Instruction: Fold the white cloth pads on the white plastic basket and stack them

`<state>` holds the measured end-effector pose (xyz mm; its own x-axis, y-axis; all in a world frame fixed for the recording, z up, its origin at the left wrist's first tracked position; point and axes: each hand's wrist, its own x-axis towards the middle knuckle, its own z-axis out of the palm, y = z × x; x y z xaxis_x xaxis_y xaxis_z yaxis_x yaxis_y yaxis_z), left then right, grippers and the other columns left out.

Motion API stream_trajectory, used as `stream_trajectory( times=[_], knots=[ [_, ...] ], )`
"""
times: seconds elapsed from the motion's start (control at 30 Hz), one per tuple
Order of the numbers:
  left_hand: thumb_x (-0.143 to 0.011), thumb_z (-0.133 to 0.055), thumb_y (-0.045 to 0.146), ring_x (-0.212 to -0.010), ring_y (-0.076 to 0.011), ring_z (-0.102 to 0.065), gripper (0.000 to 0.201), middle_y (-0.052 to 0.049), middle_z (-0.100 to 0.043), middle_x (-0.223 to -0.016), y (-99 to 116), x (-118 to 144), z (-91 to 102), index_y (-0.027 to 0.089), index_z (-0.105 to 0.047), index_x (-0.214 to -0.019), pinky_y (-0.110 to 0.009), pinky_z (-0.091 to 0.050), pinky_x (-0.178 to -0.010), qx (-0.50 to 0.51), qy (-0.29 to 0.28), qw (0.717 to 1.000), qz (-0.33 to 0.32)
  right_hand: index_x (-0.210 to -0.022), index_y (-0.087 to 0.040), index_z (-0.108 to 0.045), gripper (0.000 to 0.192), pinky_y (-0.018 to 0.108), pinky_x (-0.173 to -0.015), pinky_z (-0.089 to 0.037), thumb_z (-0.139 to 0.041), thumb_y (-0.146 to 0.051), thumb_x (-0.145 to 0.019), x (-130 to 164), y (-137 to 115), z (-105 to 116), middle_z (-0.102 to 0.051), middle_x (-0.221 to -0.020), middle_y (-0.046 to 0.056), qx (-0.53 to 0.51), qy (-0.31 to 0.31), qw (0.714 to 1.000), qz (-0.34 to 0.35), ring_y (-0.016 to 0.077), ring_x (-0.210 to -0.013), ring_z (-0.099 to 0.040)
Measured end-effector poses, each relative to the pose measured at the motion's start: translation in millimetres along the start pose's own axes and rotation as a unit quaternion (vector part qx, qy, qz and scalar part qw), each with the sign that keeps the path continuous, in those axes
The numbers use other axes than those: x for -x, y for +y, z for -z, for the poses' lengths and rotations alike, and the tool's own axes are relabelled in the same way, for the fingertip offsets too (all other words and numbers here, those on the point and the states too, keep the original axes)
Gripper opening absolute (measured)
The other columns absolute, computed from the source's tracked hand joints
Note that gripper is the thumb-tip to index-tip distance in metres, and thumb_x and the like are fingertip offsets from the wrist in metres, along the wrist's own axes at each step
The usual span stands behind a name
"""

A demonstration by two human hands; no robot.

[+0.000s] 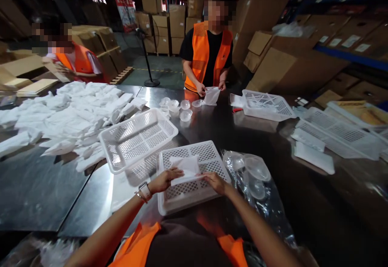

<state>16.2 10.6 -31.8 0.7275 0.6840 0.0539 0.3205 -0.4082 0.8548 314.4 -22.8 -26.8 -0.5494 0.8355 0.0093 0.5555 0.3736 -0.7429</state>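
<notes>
A flat white pouch (185,167) lies on the lattice face of a white plastic basket (177,197), which appears to be turned upside down in front of me. My left hand (166,179) grips the pouch at its left edge, fingers laid over the top. At the near right corner, my right hand (215,182) pinches the pouch's edge between thumb and fingers. Just right of the basket, several clear plastic bowls (257,169) rest on crinkled clear plastic film (273,206).
A second basket (106,148) stands beyond my left hand, beside a large heap of white pouches (60,113). Across the metal table (236,135), a co-worker (209,57) holds a white bag near more clear bowls (186,115). More baskets (266,111) stand right. Another person (75,59) is far left.
</notes>
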Motion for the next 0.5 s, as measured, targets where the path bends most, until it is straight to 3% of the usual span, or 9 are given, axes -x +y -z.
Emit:
stream_trajectory(
  times=[0.1, 0.17, 0.23, 0.33, 0.5],
  knots=[
    [-0.089, -0.047, 0.060, -0.083, -0.0249, -0.069, 0.047, -0.007, -0.076, -0.081, 5.4, 6.4, -14.4, 0.021, -0.071, -0.076, -0.040, -0.055, -0.084, 0.094, 0.192, 0.969, 0.122, -0.077, -0.017, -0.071, 0.071, 0.029, -0.058, -0.051, -0.017, -0.057, -0.101, -3.2, -5.9, -19.5, -0.068, -0.063, 0.008, 0.010, 0.117, 0.987, -0.114, 0.0195, -0.061, -0.065],
    [-0.092, -0.035, 0.062, -0.070, -0.0227, -0.064, 0.055, -0.006, -0.068, -0.070, 10.3, 5.8, -26.9, 0.021, -0.063, -0.070, -0.037, -0.053, -0.070, 0.093, 0.285, 0.939, 0.166, -0.068, -0.018, -0.066, 0.071, 0.029, -0.054, -0.044, -0.018, -0.062, -0.098, -10.6, -11.1, -32.9, -0.063, -0.055, 0.007, 0.039, 0.196, 0.963, -0.180, 0.0191, -0.054, -0.061],
    [-0.093, -0.032, 0.062, -0.068, -0.0207, -0.060, 0.052, -0.004, -0.064, -0.069, 14.9, 1.8, -38.3, 0.022, -0.058, -0.071, -0.034, -0.050, -0.068, 0.077, 0.341, 0.919, 0.184, -0.071, -0.019, -0.065, 0.067, 0.030, -0.059, -0.043, -0.020, -0.060, -0.099, -19.3, -15.8, -42.4, -0.066, -0.062, 0.009, 0.064, 0.231, 0.950, -0.200, 0.0206, -0.061, -0.063],
    [-0.093, -0.034, 0.061, -0.062, -0.0175, -0.054, 0.045, 0.000, -0.056, -0.065, 18.1, -7.2, -48.2, 0.024, -0.049, -0.070, -0.031, -0.044, -0.064, 0.044, 0.398, 0.892, 0.208, -0.077, -0.019, -0.066, 0.060, 0.030, -0.062, -0.041, -0.022, -0.052, -0.101, -30.0, -20.5, -46.4, -0.071, -0.072, 0.013, 0.100, 0.247, 0.936, -0.229, 0.0230, -0.068, -0.067],
    [-0.096, -0.034, 0.043, -0.058, -0.0168, -0.050, 0.034, 0.001, -0.052, -0.062, 13.4, -19.6, -47.5, 0.026, -0.043, -0.069, -0.031, -0.038, -0.061, -0.010, 0.404, 0.885, 0.231, -0.085, -0.020, -0.070, 0.049, 0.028, -0.063, -0.044, -0.031, -0.043, -0.103, -37.7, -24.3, -41.5, -0.075, -0.082, 0.015, 0.187, 0.206, 0.909, -0.309, 0.0240, -0.076, -0.071]
  ],
)
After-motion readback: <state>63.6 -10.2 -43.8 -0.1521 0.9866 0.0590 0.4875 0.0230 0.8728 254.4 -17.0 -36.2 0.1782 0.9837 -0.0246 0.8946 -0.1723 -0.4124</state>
